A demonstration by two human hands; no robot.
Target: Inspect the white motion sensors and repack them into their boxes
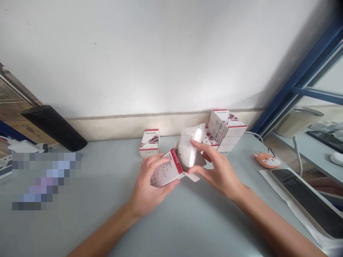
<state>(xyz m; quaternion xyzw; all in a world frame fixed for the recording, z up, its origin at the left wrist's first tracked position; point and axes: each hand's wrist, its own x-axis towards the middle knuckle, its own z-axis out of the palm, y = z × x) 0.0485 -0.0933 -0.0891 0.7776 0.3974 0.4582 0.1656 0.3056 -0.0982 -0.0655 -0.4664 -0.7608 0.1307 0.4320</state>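
On the pale grey bench (93,228), an upright white-and-red cardboard box (149,142) stands just beyond the left hand (150,185), which grips an open white-and-red carton (167,169) lettered DETECTOR. The half-open right hand (214,171) curves against, and seems to hold, a white plastic-wrapped packet (189,150), just before a stack of matching boxes (226,125).

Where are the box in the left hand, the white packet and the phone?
box (166,171), head view, on its printed face
white packet (186,151), head view, on its middle
phone (308,203), head view, on its dark screen
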